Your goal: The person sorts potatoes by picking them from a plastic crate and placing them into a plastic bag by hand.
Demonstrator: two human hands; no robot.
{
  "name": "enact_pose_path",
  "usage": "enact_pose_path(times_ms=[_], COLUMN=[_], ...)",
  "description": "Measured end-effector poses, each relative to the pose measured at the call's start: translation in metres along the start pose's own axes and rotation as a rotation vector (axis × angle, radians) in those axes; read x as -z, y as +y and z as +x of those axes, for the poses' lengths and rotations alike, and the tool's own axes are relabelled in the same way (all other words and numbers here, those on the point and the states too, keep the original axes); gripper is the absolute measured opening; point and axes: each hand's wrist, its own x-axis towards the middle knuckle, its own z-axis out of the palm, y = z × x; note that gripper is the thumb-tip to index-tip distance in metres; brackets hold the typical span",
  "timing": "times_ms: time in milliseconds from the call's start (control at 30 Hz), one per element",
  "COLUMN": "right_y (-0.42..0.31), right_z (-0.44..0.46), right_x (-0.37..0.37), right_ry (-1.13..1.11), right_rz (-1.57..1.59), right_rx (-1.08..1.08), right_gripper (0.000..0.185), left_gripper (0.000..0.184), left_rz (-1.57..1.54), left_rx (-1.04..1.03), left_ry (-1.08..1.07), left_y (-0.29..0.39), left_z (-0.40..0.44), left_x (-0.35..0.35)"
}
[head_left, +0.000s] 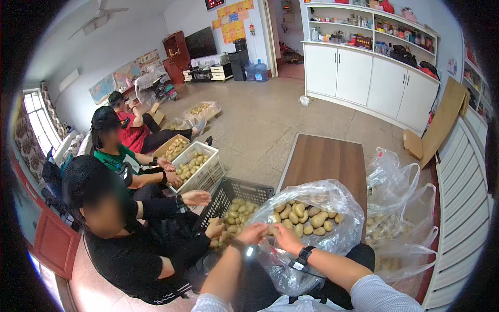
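Note:
My left hand (252, 233) and my right hand (287, 239) meet over the near left edge of a clear plastic bag (343, 200). Between them shows a small brownish potato (271, 229), mostly covered by the closed fingers of my left hand. The fingers of my right hand are pinched together against that spot; what they grip is hidden. Inside the spread bag lie many loose potatoes (304, 216). Left of my hands, a dark perforated crate (249, 188) holds more potatoes (238, 213).
A person in black (125, 260) sits close on my left, hands over the dark crate. Two more people sit beyond, near a white crate (205, 151) of potatoes. The bag rests at a brown wooden table (325, 161). Filled plastic bags (395, 223) stand to the right.

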Motion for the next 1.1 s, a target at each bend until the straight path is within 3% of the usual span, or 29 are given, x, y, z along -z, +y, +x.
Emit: enact_pose_path(times_ms=[33,100,133,200,267,333,467,500,567,800,900,967,1100], right_y=[0.009,0.038,0.053,0.079,0.089,0.1,0.116,0.119,0.122,0.133,0.13,0.131,0.137], right_z=[-0.002,-0.004,-0.003,-0.003,-0.008,-0.01,-0.015,-0.016,-0.017,-0.017,-0.018,-0.018,-0.019], right_x=[0.005,0.016,0.023,0.037,0.051,0.063,0.082,0.087,0.089,0.086,0.087,0.086,0.082], right_ry=[0.0,0.11,0.111,0.182,0.284,0.39,0.405,0.32,0.234,0.24,0.252,0.254,0.262], right_rz=[0.0,-0.403,-0.402,-0.681,-0.71,-0.766,-0.754,-0.75,-0.743,-0.795,-0.834,-0.848,-0.887], right_rx=[0.0,0.116,0.116,-0.088,-0.052,-0.019,-0.026,-0.067,-0.107,-0.206,-0.234,-0.247,-0.255], right_gripper=[0.033,0.031,0.031,0.033,0.033,0.036,0.041,0.045,0.049,0.059,0.059,0.058,0.057], left_gripper=[0.027,0.024,0.024,0.022,0.021,0.021,0.022,0.022,0.024,0.035,0.028,0.029,0.035], left_rz=[0.0,-0.192,-0.191,0.101,0.255,-0.439,-0.44,-0.437,-0.34,-0.361,0.88,1.692,1.619], left_rx=[0.0,-0.036,-0.036,-0.359,-0.556,-0.342,-0.376,-0.377,-0.334,-0.212,-0.011,0.146,0.026], left_ry=[0.0,0.016,0.016,0.179,0.357,0.461,0.557,0.559,0.793,0.88,0.815,0.636,0.804], left_y=[-0.001,-0.008,-0.02,-0.049,-0.047,-0.033,-0.041,-0.042,-0.046,-0.05,-0.048,-0.05,-0.07], left_z=[0.0,0.004,0.016,0.044,0.041,0.025,0.026,0.026,0.025,0.018,0.014,0.014,0.026], left_x=[0.005,0.021,0.035,0.067,0.074,0.062,0.082,0.082,0.081,0.097,0.109,0.119,0.133])
